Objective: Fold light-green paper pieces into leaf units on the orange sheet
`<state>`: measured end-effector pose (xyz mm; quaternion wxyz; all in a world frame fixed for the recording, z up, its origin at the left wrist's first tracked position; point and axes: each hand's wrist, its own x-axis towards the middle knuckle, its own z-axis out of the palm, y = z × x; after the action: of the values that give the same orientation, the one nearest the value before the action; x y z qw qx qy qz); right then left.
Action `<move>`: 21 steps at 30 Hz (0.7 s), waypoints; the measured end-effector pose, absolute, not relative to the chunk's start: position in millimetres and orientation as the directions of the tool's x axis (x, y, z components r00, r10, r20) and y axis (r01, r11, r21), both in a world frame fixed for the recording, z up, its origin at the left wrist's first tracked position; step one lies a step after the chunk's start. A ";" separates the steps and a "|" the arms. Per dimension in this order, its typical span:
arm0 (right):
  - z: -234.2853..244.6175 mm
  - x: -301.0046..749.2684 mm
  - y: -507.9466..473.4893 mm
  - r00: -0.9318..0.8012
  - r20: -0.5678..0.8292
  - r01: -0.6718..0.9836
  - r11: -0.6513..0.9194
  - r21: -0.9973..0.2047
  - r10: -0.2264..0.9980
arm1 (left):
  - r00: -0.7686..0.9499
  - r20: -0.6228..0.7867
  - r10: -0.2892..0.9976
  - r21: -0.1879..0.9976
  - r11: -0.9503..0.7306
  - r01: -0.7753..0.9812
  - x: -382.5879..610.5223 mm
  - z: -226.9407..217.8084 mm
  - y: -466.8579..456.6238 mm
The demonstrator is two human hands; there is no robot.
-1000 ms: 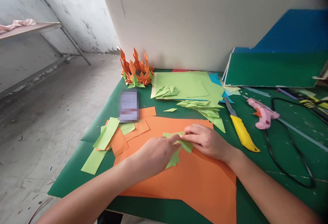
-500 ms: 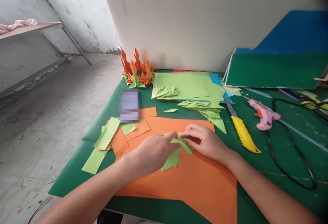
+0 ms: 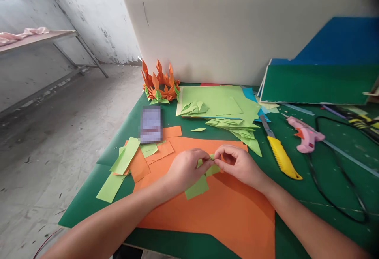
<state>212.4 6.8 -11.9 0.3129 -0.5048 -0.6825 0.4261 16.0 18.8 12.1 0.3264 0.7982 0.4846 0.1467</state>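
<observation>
Above a large orange paper sheet (image 3: 207, 215), both hands pinch one small piece of green paper (image 3: 212, 156) between thumbs and fingertips. My left hand (image 3: 187, 169) grips its left side, and my right hand (image 3: 237, 164) its right side, the fingertips nearly meeting. The fingers cover most of the piece, so its folds cannot be made out. Just below lie cut green paper pieces (image 3: 197, 188), flat on the orange sheet. Left of my hands, green strips (image 3: 126, 156) and orange paper pieces (image 3: 139, 166) overlap.
An orange paper crown (image 3: 161, 83) stands at the back, near a blurred phone (image 3: 151, 124). Folded green pieces (image 3: 233, 124) lie by a green paper stack (image 3: 219, 97). On the right are a yellow-handled knife (image 3: 282, 158) and a pink glue gun (image 3: 306, 132) with a black cord.
Both hands have come closer together and lifted the small green piece slightly, now pinching it by the fingertips. My right fingers have closed on it. The view has shifted slightly.
</observation>
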 end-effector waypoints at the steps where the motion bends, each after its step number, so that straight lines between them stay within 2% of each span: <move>1: -11.6 212.8 6.7 -0.297 -0.044 0.384 0.077 -0.920 0.954 | 0.468 -0.095 0.879 0.691 -0.280 0.667 16.1 12.5 18.9; 4: -9.5 213.6 6.5 -0.325 -0.115 0.274 -0.023 -0.962 0.939 | 0.437 -0.159 0.885 0.761 -0.173 0.626 15.2 11.8 19.8; 8: -5.8 212.8 5.8 -0.347 -0.104 0.191 -0.038 -0.981 0.932 | 0.429 -0.228 0.874 0.803 -0.081 0.591 14.2 9.3 20.6; 16: -6.8 210.0 5.9 -0.377 -0.154 0.212 -0.077 -0.974 0.913 | 0.492 -0.310 0.814 0.850 0.005 0.526 11.6 6.2 18.7; 21: -3.9 208.1 3.3 -0.355 -0.136 0.229 -0.055 -0.972 0.925 | 0.489 -0.348 0.800 0.852 0.053 0.520 10.1 4.9 20.0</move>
<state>208.1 3.3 -3.9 0.3151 -0.4724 -0.6109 0.5517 10.1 20.0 4.9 0.5367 0.6756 0.4885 0.1301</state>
